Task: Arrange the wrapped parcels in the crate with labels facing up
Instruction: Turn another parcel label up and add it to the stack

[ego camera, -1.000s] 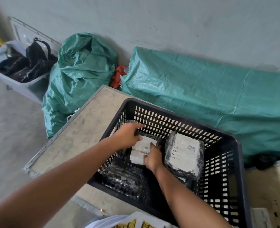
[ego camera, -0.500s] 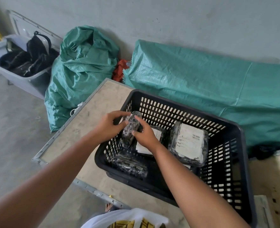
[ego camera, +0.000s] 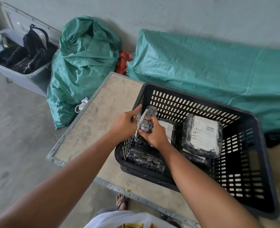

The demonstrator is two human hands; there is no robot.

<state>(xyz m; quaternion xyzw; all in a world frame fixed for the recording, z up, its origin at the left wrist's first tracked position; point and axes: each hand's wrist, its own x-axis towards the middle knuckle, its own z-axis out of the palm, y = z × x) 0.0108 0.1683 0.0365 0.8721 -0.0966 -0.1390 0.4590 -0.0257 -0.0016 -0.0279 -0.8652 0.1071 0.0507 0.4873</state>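
Hands: left hand (ego camera: 125, 125) and right hand (ego camera: 154, 133) both clasp one bubble-wrapped parcel (ego camera: 146, 122), upright above the black crate's (ego camera: 259, 162) left wall.
Labelled parcel (ego camera: 203, 136): inside crate, label up.

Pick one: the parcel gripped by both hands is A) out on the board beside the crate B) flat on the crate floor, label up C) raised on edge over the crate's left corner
C: the left hand and right hand hold the parcel raised on edge above the crate, no label showing.

Single head-worn view looks forward and steeply down, close over the black crate (ego camera: 259, 162).
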